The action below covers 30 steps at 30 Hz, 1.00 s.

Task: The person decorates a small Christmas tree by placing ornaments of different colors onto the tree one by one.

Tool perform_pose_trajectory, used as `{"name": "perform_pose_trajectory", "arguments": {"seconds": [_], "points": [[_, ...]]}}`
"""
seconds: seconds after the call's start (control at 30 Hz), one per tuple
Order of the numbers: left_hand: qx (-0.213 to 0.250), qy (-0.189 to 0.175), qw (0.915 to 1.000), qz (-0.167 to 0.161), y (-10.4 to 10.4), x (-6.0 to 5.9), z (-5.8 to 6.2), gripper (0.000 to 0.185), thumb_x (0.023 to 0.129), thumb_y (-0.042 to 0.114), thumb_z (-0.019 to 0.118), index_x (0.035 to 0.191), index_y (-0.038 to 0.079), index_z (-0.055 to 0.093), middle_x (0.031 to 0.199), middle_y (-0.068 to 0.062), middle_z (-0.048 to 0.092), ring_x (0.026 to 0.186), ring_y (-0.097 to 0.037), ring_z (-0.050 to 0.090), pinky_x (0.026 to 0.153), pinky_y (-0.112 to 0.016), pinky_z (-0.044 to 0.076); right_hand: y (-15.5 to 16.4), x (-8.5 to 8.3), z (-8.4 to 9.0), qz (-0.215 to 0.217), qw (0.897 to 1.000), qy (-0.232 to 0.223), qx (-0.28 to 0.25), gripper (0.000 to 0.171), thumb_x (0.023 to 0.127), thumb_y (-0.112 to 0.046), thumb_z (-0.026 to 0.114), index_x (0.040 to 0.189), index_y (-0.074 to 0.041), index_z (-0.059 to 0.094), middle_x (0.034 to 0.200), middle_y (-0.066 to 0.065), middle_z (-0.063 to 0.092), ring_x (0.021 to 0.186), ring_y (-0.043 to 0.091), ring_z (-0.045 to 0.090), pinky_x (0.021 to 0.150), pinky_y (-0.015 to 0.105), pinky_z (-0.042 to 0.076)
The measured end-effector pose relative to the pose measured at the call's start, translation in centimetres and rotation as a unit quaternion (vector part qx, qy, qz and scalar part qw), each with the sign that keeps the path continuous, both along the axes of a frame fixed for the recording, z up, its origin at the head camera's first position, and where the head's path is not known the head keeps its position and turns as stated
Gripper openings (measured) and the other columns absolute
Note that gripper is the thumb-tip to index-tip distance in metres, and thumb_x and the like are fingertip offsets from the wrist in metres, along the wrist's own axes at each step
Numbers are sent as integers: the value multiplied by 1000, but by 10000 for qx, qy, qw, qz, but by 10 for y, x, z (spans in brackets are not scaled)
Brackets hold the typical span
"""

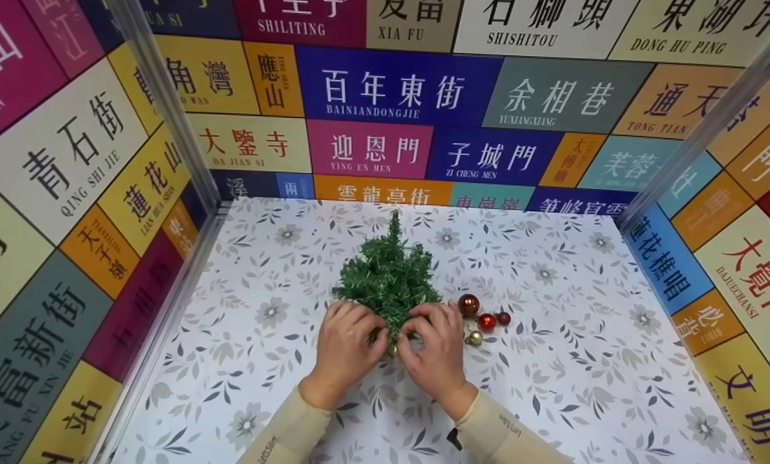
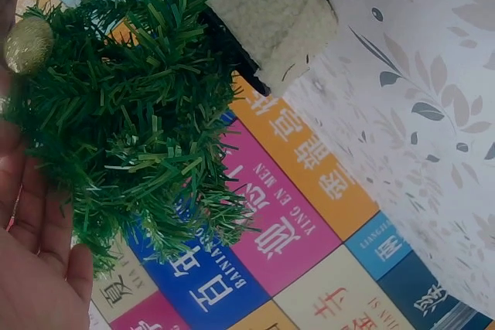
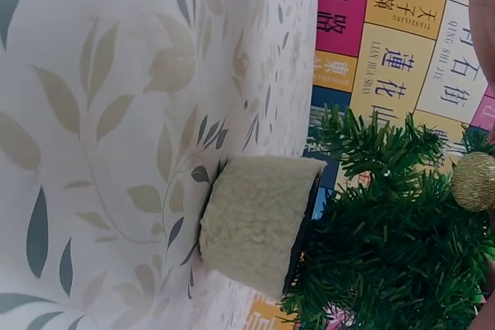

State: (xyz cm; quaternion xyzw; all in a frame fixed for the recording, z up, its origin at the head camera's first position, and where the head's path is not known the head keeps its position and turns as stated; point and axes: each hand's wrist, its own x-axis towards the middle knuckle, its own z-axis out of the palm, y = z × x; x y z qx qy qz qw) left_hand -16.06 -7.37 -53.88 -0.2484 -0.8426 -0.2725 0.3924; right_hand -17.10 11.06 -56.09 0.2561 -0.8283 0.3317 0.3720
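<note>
A small green artificial Christmas tree stands upright on the table, its pot wrapped in cream fleece. At the near side of its branches hangs a gold glitter ball ornament, which also shows beside the fingers in the left wrist view. My left hand is at the tree's front left, thumb and forefinger pinched together by the ball. From the front right, my right hand mirrors it, thumb and forefinger curled close to the same ball. The fingertips themselves are partly hidden among the branches.
Right of the tree lie a brown ball, a red ball, a smaller dark red ball and a gold ball. The table has a leaf-patterned white cover. Colourful sign-printed panels enclose its back and sides.
</note>
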Motion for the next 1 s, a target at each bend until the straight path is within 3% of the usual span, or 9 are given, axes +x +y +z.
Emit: {"name": "perform_pose_trajectory", "arguments": {"seconds": [0.33,0.57,0.8,1.0], "points": [[140,19,9999,36,-3,2,0,3,82,16,70,84,18,70,90,2,64,86,-22,61,91,-42,46,3,0,1,34,9997,143,185,5,83,-21,67,78,-20,65,107,1,64,105,28,54,104,66,27],[214,134,9996,114,-6,2,-4,32,81,28,72,108,11,68,116,-8,63,105,-28,60,93,-46,47,3,0,2,68,9996,147,211,6,81,-22,68,78,-19,64,107,1,64,106,28,54,104,66,27],[-16,-212,9993,319,-9,4,-5,64,82,40,73,136,9,57,142,-12,51,123,-31,53,96,-50,44,5,0,2,174,9995,259,84,6,81,-22,68,80,-19,63,108,1,64,106,27,55,104,66,29],[-126,-345,9986,393,-9,4,-4,67,84,47,73,137,10,57,138,-12,55,126,-31,51,101,-50,42,16,1,5,364,9984,435,-60,4,81,-20,66,84,-17,65,110,4,65,106,28,55,103,62,30]]}}
